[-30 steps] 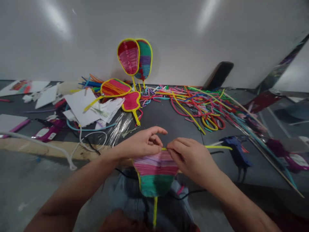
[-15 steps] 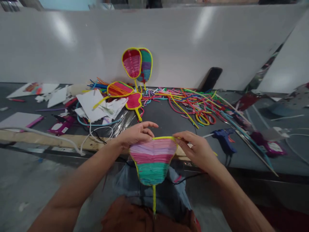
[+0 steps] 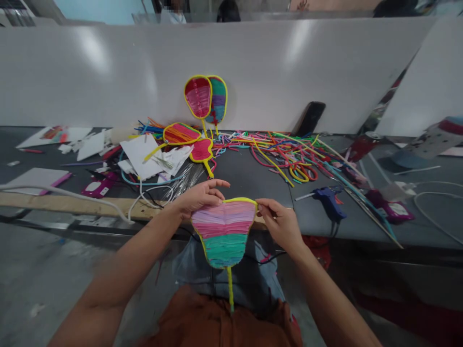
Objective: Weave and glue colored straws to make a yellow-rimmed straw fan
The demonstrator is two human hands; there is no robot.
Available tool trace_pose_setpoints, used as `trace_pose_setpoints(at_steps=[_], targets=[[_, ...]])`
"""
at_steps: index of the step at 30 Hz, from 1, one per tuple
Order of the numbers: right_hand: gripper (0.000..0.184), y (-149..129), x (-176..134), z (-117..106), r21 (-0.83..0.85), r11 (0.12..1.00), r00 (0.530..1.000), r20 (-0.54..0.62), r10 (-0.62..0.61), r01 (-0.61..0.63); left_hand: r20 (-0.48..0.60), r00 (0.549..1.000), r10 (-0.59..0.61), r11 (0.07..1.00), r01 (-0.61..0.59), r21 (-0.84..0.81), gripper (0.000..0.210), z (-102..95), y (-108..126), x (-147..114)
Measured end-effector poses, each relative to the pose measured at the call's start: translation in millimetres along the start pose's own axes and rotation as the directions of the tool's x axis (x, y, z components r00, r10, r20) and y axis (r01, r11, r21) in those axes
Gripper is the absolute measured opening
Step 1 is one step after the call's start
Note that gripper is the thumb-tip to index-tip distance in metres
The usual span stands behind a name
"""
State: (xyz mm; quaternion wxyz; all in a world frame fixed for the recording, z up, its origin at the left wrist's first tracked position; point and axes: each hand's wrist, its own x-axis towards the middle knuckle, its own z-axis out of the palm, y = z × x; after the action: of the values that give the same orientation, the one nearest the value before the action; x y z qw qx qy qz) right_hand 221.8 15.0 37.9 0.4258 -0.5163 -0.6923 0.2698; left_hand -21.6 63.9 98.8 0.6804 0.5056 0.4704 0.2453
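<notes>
Right hand [image 3: 284,222] pinches the top right corner of a yellow-edged, pink-lilac-green striped fan [image 3: 224,230]; left hand [image 3: 198,196], index raised, seems to grip the left. Fan lies between, below them, long axis bodyward.

Looks like craft workshop. Has long dark worktable [image 3: 246,171] with wooden front edge [image 3: 36,202], backed by pale upright partition [image 3: 260,58], person [image 3: 175,18] partly visible beyond. Stands on bare grey floor [image 3: 54,270]. Keeps craft supplies within reach: blue hot-glue gun [image 3: 331,202], tangled heap of multicoloured pipe cleaners [image 3: 282,154], cut sheets of white paper [image 3: 139,156]. Displays yellow-rimmed, fan-shaped pieces [image 3: 197,96] leaning against partition, with more lying among supplies. Trails white cable [image 3: 83,193] over front edge.
</notes>
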Motion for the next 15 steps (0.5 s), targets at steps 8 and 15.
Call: trace_pose_setpoints(at_steps=[8, 15], targets=[[0.028, -4.2, 1.1, 3.3, -0.065, 0.995, 0.997, -0.018, -0.071, 0.07, 0.004, 0.999, 0.04, 0.999, -0.04, -0.002, 0.061, 0.7, -2.2, -2.7], [0.029, -11.3, -1.7, 2.9, -0.147, 0.971, 0.981, -0.028, -0.193, 0.187, 0.016, 0.999, 0.042, 0.999, -0.042, 0.015, 0.061, 0.9, -1.6, -1.6]])
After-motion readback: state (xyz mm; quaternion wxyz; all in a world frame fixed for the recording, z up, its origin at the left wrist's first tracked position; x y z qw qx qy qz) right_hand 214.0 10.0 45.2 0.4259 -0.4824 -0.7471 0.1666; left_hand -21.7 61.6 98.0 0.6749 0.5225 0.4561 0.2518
